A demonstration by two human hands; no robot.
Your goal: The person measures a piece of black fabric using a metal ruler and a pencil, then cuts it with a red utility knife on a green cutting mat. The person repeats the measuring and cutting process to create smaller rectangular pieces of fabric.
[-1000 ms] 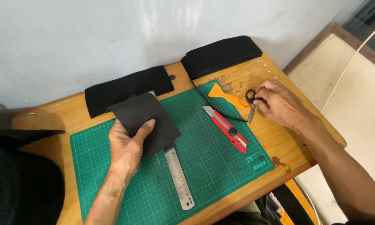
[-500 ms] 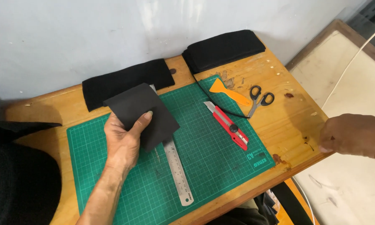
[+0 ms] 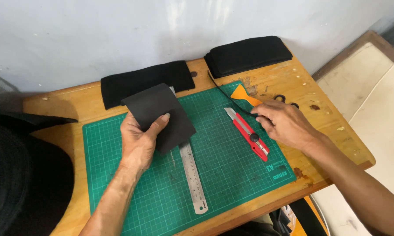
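Head view, left hand (image 3: 140, 140) gripping black fabric piece (image 3: 159, 116), right hand (image 3: 284, 124) pinching thin black strip (image 3: 232, 101) beside red knife (image 3: 248, 133)

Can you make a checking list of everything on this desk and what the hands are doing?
Surface: wooden table, scuffed, with a green cutting mat on it.
Job's things: black foam sheet, held up off the mat; red utility knife on the mat; thin black strip.
Clutter: steel ruler, orange scraper, scissors partly hidden, two black foam stacks.
Hands: left hand grips the sheet; right hand pinches the strip beside the knife.
Cables: white cord on the floor.
Surroundings: pale wall, dark cloth at left.
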